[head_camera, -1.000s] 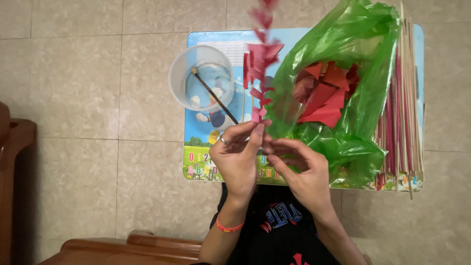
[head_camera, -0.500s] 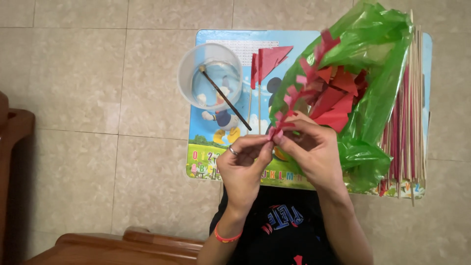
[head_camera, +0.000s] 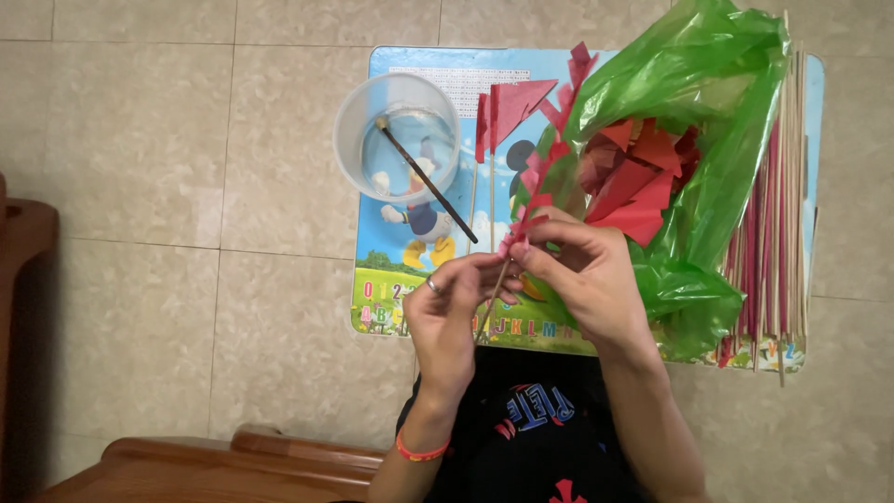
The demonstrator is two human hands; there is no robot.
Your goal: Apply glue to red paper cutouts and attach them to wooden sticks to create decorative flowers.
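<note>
My left hand point(head_camera: 449, 307) and my right hand point(head_camera: 579, 275) together pinch a thin wooden stick point(head_camera: 494, 291) wrapped with fringed red paper point(head_camera: 555, 140). The red strip slants up to the right, over a small cartoon-printed table point(head_camera: 410, 251). My left hand, with a ring, holds the stick's lower part; my right hand's fingertips press the red paper at the stick. Beside them an open green plastic bag point(head_camera: 708, 112) holds cut red paper pieces point(head_camera: 638, 182).
A clear plastic cup point(head_camera: 399, 140) of water with a brush point(head_camera: 426, 182) stands at the table's left. A red paper flag on a stick point(head_camera: 510, 101) lies next to it. Several thin sticks point(head_camera: 778, 224) lie at the right edge. A wooden chair point(head_camera: 214, 466) is at lower left.
The stick with red fringe has tilted from upright to slanting right and come lower. Both hands have moved slightly right while turning it.
</note>
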